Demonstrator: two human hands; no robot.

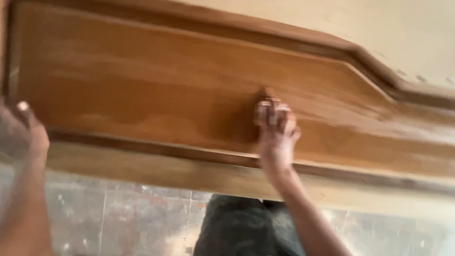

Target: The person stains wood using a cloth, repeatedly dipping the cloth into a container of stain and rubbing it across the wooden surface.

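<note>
Pressing flat, our right hand [275, 128] rubs the long brown raised-panel wooden board [188, 89] — grip loosely curled, contents blurred; our left hand [12, 129] steadies its edge. Pale dusty streaks suggest sanding partway, the darker stretches left.

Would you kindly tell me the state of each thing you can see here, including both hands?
Wooden panel: lying flat, raised centre field inside a moulded frame, surface streaked pale in places.
Right hand: fingers pressed down on the panel's centre; whether it holds anything underneath is hidden by blur.
Left hand: resting at the panel's left edge, fingers curled, grip unclear.
Floor: tiled, speckled and stained.
Trousers: dark, dusty.
</note>
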